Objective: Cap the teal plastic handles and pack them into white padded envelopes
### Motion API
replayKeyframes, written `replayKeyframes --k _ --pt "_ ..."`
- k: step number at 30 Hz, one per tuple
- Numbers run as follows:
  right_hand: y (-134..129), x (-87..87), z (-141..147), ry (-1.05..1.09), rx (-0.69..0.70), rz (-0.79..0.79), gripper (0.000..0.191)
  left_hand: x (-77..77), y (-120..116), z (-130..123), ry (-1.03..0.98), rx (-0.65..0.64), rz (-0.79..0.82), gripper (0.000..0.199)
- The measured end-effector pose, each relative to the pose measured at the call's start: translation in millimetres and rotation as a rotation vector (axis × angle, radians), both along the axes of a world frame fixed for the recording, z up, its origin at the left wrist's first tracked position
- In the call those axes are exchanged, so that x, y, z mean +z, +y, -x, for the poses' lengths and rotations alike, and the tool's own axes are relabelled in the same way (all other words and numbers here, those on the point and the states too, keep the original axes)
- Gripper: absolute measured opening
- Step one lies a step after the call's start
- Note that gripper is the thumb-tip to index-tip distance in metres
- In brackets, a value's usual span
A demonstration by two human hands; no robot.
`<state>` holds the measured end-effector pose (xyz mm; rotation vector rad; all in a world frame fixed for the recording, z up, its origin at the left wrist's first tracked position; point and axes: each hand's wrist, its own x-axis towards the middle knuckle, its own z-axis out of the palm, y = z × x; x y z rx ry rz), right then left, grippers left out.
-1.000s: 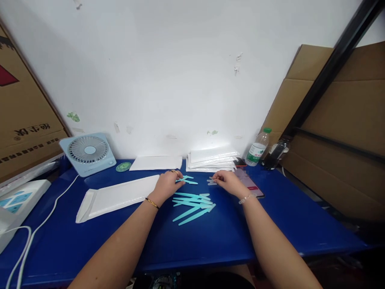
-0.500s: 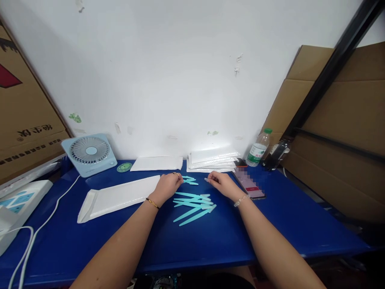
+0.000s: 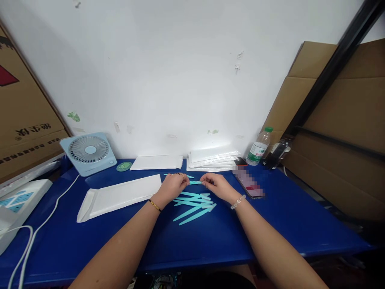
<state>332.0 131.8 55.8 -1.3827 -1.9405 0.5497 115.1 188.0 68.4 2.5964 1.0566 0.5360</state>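
My left hand (image 3: 173,186) is closed in a pinch on a slim teal eyebrow razor (image 3: 195,182), whose handle end is hidden by the fingers. From the other side, my right hand (image 3: 217,184) pinches the razor's pale, see-through cap (image 3: 201,183). The razor lies level between both hands, just above the table. Several more teal eyebrow razors (image 3: 194,206) with pale capped ends are fanned out on the table below the hands. Behind my left hand another teal razor (image 3: 189,176) is partly covered by the fingers.
A white padded envelope (image 3: 120,197) lies left on the blue table (image 3: 192,245); another envelope (image 3: 156,162) and an envelope stack (image 3: 212,160) lie by the wall. Around them are a fan (image 3: 90,152), a phone (image 3: 249,182), bottles (image 3: 258,150), a green disc (image 3: 124,166) and a power strip (image 3: 21,204).
My right hand has moved left, and my left hand slightly right, so both now meet at one razor. The fanned razors have stayed put.
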Motion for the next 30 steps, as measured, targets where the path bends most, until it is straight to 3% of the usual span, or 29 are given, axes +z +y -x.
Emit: replayKeyframes --k 4,6,11,14,19,23,30 --pt "-5 4.2 -2 0.002 0.105 0.119 0.019 1.3 -4 -2 0.012 -0.125 0.137 0.023" --pt "-4 5.5 -13 -0.020 0.081 0.114 0.020 0.0 -3 -1 0.025 -0.137 0.143 0.023" --pt "8 -1.7 -47 -0.204 -0.216 -0.073 0.013 -11.1 12 8 0.074 0.059 -0.096 0.022" --pt "12 -9.8 -52 -0.314 -0.199 -0.037 0.010 -18.3 23 12 0.138 0.112 -0.131 0.021" --pt "14 -15.7 -39 -0.398 -0.167 -0.013 0.006 -19.4 26 12 0.198 0.095 -0.164 0.016" --pt "14 -16.4 -34 -0.370 -0.163 -0.009 0.006 -17.7 23 9 0.235 0.079 -0.209 0.027" --pt "14 -15.4 -29 -0.153 -0.084 0.058 0.009 -17.4 22 6 0.206 0.078 -0.168 0.029"
